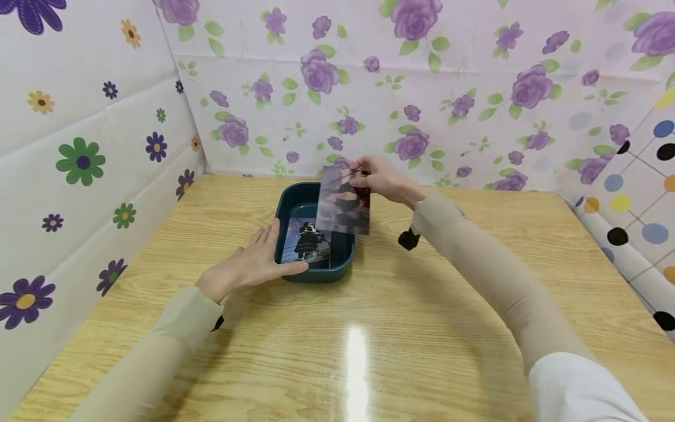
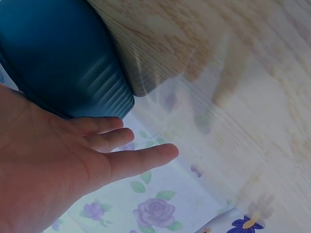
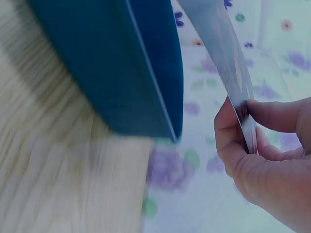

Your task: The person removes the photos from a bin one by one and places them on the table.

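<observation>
Just inside the far edge of the bench, left of that edge's middle, stands a dark teal tub, its opening upward. One photo, the lower photo, lies inside toward the near end, showing a dark-clad figure against a bluish ground. Another, the held photo, is raised over the tub's right side, its print too blurred to read. The right hand has its grip pinching that one by the upper right corner, between thumb and fingers; whether its lower edge touches the tub, I cannot tell. Against the tub's left wall rests the left hand, its grip spread: the fingers run straight along the outside, and the thumb reaches over the near rim by the left corner. Beyond the bench's far edge hangs a purple-flowered cloth; a daisy cloth flanks the left edge and a dotted cloth the right.
</observation>
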`<act>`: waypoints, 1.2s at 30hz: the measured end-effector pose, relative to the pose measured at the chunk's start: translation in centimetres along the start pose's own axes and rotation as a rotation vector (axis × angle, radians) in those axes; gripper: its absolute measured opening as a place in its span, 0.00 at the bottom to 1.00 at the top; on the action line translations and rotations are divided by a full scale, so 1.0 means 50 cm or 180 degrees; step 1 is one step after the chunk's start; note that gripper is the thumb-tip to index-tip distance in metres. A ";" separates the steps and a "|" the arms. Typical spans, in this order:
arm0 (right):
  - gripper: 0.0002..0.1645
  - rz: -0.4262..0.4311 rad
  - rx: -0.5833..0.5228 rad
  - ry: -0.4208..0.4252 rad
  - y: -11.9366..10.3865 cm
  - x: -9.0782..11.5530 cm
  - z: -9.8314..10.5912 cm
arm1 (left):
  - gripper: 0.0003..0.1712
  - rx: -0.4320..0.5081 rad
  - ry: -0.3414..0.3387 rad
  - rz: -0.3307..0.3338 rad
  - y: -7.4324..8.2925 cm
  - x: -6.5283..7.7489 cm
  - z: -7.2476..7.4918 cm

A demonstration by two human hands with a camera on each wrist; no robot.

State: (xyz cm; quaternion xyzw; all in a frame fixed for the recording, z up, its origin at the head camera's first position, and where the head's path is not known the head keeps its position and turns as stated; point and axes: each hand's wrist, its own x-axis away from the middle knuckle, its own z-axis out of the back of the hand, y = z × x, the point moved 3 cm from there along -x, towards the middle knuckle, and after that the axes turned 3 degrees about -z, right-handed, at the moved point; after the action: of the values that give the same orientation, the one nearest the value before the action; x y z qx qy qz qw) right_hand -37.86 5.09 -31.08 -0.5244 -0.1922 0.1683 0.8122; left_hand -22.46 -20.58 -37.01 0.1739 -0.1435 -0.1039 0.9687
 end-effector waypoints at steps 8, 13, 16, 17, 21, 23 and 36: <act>0.18 -0.0156 0.0055 0.0198 0.076 0.049 0.094 | 0.77 -0.0026 0.0018 -0.0001 -0.002 -0.001 0.001; 0.20 -0.0241 0.0310 0.0171 0.140 0.057 0.118 | 0.77 -0.0035 0.0008 0.0002 -0.003 -0.001 0.003; 0.22 -0.0362 0.0461 0.0104 0.175 0.057 0.121 | 0.77 -0.0039 -0.0012 -0.0013 -0.002 -0.002 0.003; 0.22 -0.0390 0.0518 0.0077 0.186 0.056 0.121 | 0.77 -0.0034 -0.0018 -0.0019 -0.002 -0.002 0.003; 0.22 -0.0424 0.0858 0.0079 0.217 0.056 0.118 | 0.76 -0.0006 -0.0047 -0.0034 -0.001 -0.003 0.002; 0.21 -0.0385 0.1082 0.0141 0.228 0.053 0.115 | 0.76 0.0013 -0.0054 -0.0034 -0.001 -0.003 0.001; 0.22 -0.0043 0.2722 0.0499 0.233 0.038 0.091 | 0.76 0.0093 -0.0080 -0.0064 -0.002 0.000 0.004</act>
State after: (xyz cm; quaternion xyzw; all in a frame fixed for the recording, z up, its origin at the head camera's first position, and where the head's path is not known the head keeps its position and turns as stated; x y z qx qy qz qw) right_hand -39.28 14.15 -39.78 -0.1506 -0.0464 0.1871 0.9696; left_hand -22.54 -20.71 -36.86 0.1881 -0.1554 -0.1137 0.9631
